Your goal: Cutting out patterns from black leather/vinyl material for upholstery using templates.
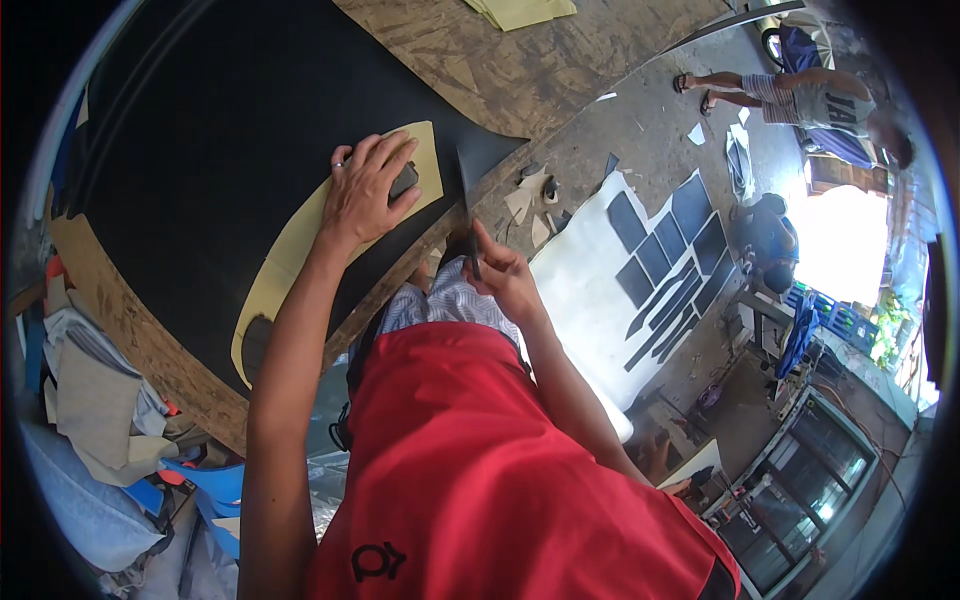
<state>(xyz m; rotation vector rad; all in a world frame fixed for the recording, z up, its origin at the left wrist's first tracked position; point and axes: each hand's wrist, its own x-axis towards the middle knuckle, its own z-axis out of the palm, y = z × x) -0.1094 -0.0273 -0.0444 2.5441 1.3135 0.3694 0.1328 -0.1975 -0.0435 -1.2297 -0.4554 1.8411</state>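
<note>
While left hand (365, 190) presses one pattern (290, 250), right hand (503, 275) cuts.

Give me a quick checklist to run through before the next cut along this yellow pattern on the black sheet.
1. Left hand pressing yellow pattern flat: ok.
2. Pattern lying fully on black sheet: ok.
3. Right hand gripping the cutting tool: ok.
4. Blade edge condition: cannot tell.
5. Left fingers away from the tool: ok, apart.
6. Sheet supported by wooden table: ok.
</note>
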